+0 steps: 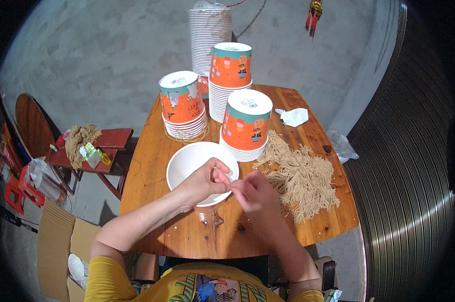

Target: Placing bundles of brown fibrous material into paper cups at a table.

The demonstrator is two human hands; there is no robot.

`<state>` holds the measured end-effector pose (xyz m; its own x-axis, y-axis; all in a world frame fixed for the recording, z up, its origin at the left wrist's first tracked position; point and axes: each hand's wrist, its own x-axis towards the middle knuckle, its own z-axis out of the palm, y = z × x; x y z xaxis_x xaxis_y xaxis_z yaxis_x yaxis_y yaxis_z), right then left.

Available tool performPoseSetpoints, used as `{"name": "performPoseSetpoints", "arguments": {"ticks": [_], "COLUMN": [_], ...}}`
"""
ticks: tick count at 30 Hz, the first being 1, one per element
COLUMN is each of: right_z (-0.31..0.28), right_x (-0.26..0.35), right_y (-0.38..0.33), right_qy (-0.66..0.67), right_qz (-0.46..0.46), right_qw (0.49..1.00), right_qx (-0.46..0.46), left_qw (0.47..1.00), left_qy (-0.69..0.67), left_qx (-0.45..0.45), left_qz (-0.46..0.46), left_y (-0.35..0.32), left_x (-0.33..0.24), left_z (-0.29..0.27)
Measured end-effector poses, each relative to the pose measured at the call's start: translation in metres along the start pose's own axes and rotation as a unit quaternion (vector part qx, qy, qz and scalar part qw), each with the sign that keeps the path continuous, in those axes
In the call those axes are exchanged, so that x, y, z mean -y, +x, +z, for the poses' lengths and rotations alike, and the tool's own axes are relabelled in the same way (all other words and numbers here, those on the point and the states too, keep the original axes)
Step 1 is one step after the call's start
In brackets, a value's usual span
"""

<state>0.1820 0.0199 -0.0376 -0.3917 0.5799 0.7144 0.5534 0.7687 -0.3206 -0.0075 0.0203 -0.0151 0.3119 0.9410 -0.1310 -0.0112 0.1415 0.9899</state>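
On the round wooden table [152, 166] we see three stacks of orange paper buckets [231, 80] and, right of our hands, a heap of tan cord [303, 176]. Nearest us sits the white bucket [187, 161]; our left hand [202, 182] and right hand [255, 194] pinch its near rim, fingers narrowed.

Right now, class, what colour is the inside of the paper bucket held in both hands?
Plain white inside the paper bucket, seen best in the head view.
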Motion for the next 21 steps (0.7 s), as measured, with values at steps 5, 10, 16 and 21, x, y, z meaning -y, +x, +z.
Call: {"name": "performPoseSetpoints", "arguments": {"ticks": [5, 10, 16, 21], "right_z": [0.006, 0.023, 0.017, 0.016], "right_x": [0.000, -0.012, -0.017, -0.017], "right_y": [0.000, -0.011, -0.008, -0.007], "right_qy": [0.065, 0.285, 0.522, 0.517], "right_qz": [0.037, 0.183, 0.349, 0.359], "right_qw": [0.997, 0.941, 0.773, 0.771], "right_qx": [-0.012, 0.023, 0.086, 0.093], "left_qw": [0.999, 0.995, 0.989, 0.988], "left_qy": [0.037, 0.098, 0.140, 0.146], "left_qx": [0.022, 0.021, 0.009, -0.001], "left_qz": [0.023, 0.028, 0.052, 0.046], "left_y": [-0.001, -0.002, -0.006, -0.006], "left_x": [0.007, 0.004, 0.002, 0.002], "left_z": [0.000, 0.004, 0.006, 0.005]}}
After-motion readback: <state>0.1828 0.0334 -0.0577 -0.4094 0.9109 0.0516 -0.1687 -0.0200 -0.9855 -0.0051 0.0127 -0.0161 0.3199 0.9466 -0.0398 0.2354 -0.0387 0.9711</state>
